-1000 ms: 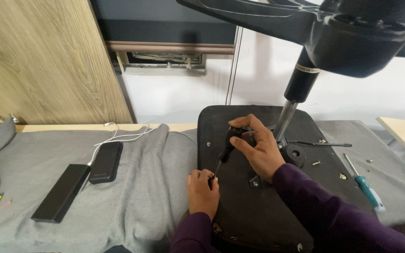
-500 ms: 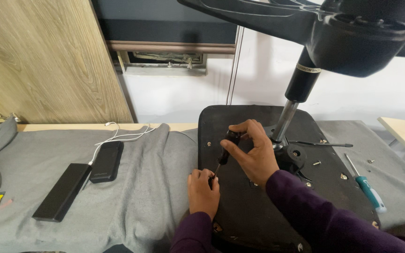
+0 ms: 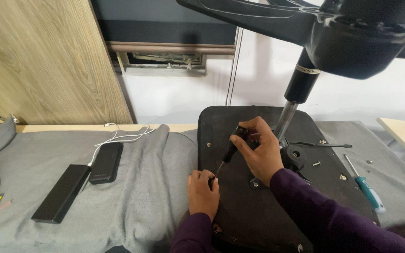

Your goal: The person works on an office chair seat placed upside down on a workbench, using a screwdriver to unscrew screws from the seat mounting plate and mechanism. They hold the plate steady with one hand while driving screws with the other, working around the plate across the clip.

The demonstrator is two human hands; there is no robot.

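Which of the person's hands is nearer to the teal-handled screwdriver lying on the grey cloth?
Right. The right hand, gripping a black screwdriver, is closer to the teal-handled screwdriver; the left hand sits further away, at the seat's left edge.

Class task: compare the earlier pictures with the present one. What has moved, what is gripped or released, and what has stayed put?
The right hand shifted slightly on the black screwdriver, its grip unbroken. The left hand kept steadying the tip against the upturned chair seat. Nothing was released. The teal screwdriver and the phones stayed put.

Single head view, looking down, forward, close over grey-clothed worktable [image 3: 132, 187].
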